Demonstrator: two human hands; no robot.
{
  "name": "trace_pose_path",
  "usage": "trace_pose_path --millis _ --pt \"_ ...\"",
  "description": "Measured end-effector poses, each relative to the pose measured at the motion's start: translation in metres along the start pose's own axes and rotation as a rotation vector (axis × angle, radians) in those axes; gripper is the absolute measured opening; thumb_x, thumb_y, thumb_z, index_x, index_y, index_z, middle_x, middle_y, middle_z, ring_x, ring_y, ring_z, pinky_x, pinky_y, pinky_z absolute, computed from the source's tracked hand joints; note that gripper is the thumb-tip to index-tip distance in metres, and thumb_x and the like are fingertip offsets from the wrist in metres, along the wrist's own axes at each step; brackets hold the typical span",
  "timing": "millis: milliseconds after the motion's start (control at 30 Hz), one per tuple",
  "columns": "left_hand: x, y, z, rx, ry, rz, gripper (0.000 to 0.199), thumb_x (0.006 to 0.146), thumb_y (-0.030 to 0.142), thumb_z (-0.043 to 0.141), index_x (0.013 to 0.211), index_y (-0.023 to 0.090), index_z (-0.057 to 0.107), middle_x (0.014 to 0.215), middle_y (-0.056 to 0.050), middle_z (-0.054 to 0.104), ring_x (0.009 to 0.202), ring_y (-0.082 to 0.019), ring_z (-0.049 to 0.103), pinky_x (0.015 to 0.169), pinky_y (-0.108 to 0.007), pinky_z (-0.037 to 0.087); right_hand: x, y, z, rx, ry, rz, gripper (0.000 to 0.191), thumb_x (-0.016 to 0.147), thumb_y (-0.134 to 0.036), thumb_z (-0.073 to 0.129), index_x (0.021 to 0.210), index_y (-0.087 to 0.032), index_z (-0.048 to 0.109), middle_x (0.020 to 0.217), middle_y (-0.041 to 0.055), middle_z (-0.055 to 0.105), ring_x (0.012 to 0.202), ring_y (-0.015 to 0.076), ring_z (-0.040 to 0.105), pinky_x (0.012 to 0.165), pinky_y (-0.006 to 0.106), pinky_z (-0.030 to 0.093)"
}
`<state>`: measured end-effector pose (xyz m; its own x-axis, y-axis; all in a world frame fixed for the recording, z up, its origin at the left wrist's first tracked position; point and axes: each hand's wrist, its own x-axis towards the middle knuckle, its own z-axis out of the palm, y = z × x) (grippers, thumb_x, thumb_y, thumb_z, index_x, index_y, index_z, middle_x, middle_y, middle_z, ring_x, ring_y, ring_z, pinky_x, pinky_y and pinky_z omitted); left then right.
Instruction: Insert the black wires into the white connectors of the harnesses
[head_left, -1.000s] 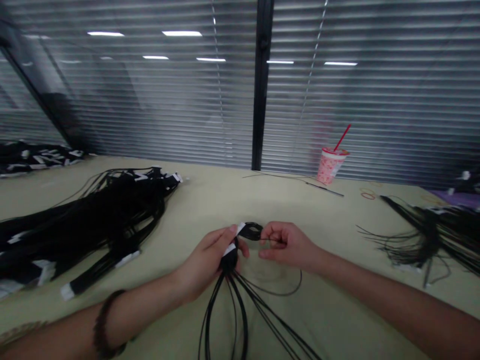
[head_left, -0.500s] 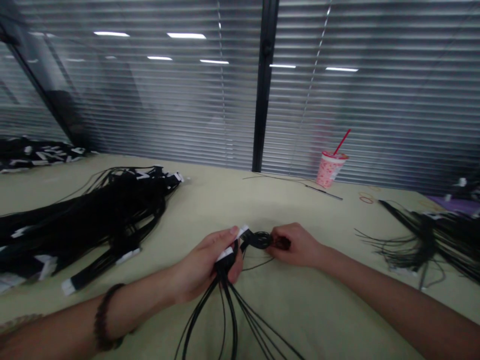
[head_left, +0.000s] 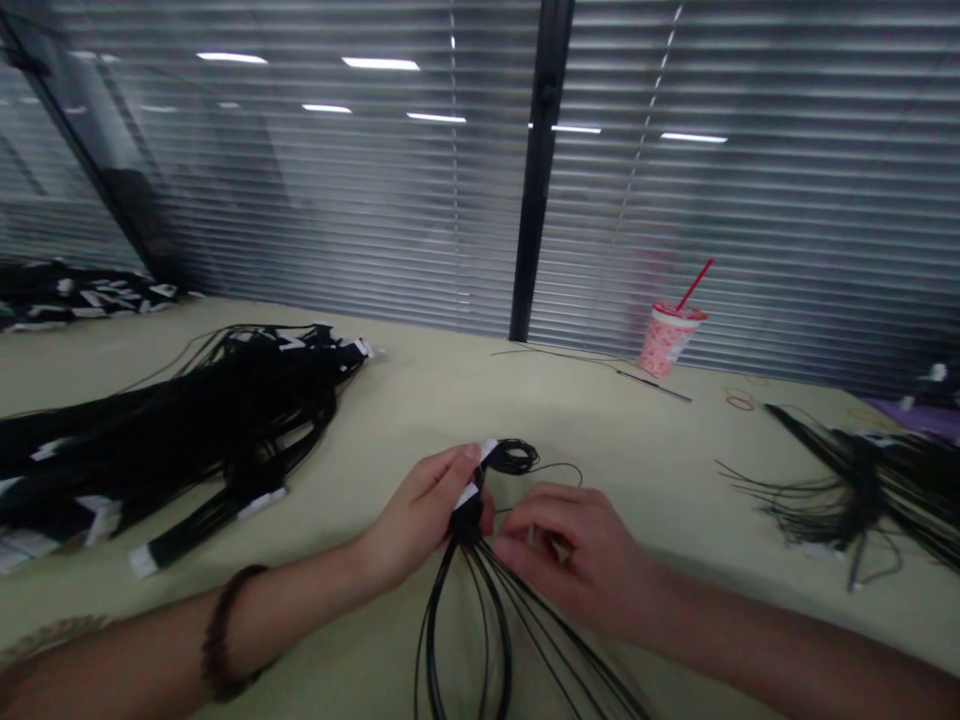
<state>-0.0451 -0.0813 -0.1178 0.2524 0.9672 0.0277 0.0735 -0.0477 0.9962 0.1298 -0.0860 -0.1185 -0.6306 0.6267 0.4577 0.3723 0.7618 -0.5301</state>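
A bundle of black cables (head_left: 466, 522) with white connector ends is gripped in my left hand (head_left: 420, 510), thumb on top. Its long strands fan out downward past the lower edge of the view. A small coil of thin black wire (head_left: 514, 457) sticks out beyond the left thumb, with one loose end curving to the right. Close beside the bundle, my right hand (head_left: 581, 550) has its fingers curled and thumb and forefinger drawn together at the strands. What lies between those fingertips is too small to make out.
A large pile of black cables (head_left: 187, 430) with white connectors lies on the left of the table (head_left: 420, 400). More black cables (head_left: 862, 490) lie at the right. Near the blinds stand a pink cup (head_left: 667, 345) with a red straw, a pen (head_left: 652, 385) and rubber bands (head_left: 739, 402).
My right hand has let go of the coiled wire and come back toward me, beside the strands. The coil now hangs free by the left thumb. My left hand keeps its grip.
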Motion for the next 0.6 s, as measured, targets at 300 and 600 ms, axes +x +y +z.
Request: trace_pose_path --millis 300,600 --pt "0.001 -0.002 0.0 -0.023 0.02 -0.051 0.041 0.084 0.048 0.034 0.068 0.015 0.05 0.052 0.0 0.053 0.045 -0.012 0.045 0.042 -0.022 0.032 0.007 0.002 -0.009 0.261 -0.12 0.186 0.013 0.079 -0.022 0.05 0.076 -0.017 0.062 0.058 -0.002 0.055 0.05 0.0066 0.043 0.047 0.019 0.031" --pt "0.002 -0.001 -0.002 -0.034 0.042 -0.06 0.037 0.084 0.048 0.035 0.072 0.015 0.048 0.052 0.0 0.054 0.043 -0.01 0.043 0.039 -0.02 0.027 0.026 0.021 -0.098 1.109 0.176 0.453 0.012 0.069 -0.021 0.045 0.062 -0.018 0.056 0.044 -0.0056 0.033 0.034 0.0038 0.026 0.036 0.019 0.023"
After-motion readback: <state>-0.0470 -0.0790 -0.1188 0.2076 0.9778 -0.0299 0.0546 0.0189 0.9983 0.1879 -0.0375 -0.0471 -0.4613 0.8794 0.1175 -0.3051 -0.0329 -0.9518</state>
